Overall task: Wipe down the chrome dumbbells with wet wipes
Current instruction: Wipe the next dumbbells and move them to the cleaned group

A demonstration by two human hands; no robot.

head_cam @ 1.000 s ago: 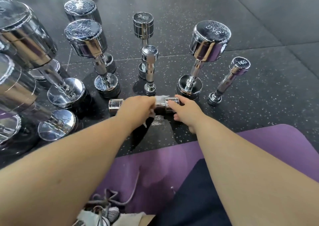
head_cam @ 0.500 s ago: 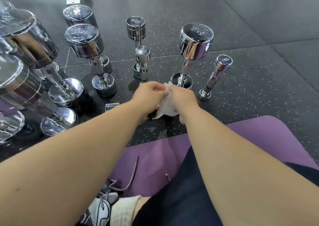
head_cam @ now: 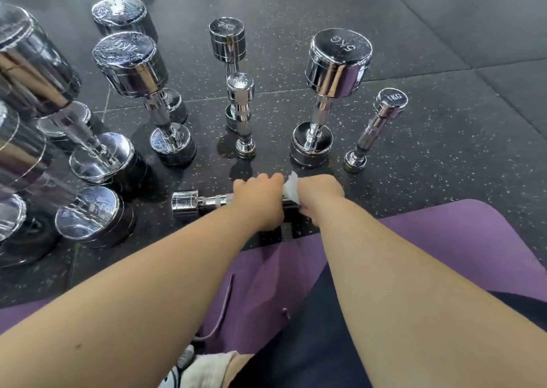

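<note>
A small chrome dumbbell (head_cam: 189,203) lies on its side on the dark floor in front of me. My left hand (head_cam: 259,199) grips its handle, with the left head sticking out beyond my fist. My right hand (head_cam: 318,195) holds a white wet wipe (head_cam: 291,189) wrapped over the dumbbell's right end, which is hidden under the wipe and hand. Beyond stand several upright chrome dumbbells: a 5 kg one (head_cam: 334,91), a 1 kg one (head_cam: 379,124), a thin one (head_cam: 241,112) and a 4 kg one (head_cam: 142,85).
Large chrome dumbbells (head_cam: 32,97) crowd the left side. A purple mat (head_cam: 458,248) lies under me, with my dark shorts and a shoe at the bottom edge. Speckled black rubber floor (head_cam: 444,47) stretches to the right and back.
The dumbbell has come back down onto its side on the floor. My left hand now grips the handle and my right hand has shifted the wipe onto the right end.
</note>
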